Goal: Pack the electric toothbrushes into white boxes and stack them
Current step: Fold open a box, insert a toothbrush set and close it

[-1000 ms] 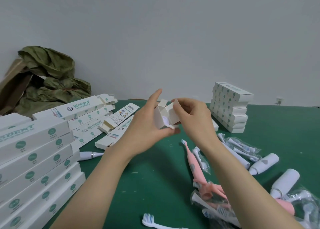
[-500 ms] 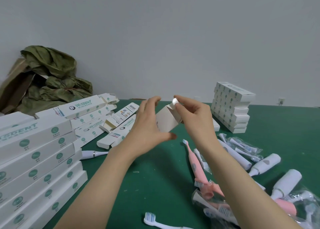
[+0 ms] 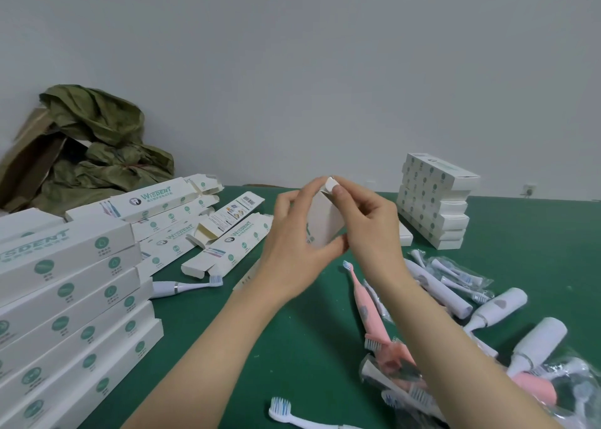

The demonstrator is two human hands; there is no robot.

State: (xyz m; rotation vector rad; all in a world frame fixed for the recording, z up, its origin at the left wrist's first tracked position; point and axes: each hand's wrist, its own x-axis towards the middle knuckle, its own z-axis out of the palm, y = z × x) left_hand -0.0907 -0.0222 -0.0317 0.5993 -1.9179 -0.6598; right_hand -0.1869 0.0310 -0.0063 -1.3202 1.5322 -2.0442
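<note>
Above the green table [image 3: 292,347], a plain white box [image 3: 323,223] stands on end.

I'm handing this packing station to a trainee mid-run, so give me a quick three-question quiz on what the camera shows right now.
1. True or false: the left hand and the right hand both hold the white box.
2. Where does the pink toothbrush lie? A: on top of the left stack. B: on the table by the right forearm. C: inside the held box.
3. Fill in: the far stack of boxes stands to the ___ of the hands.

Key: 1 true; 2 B; 3 right.
</note>
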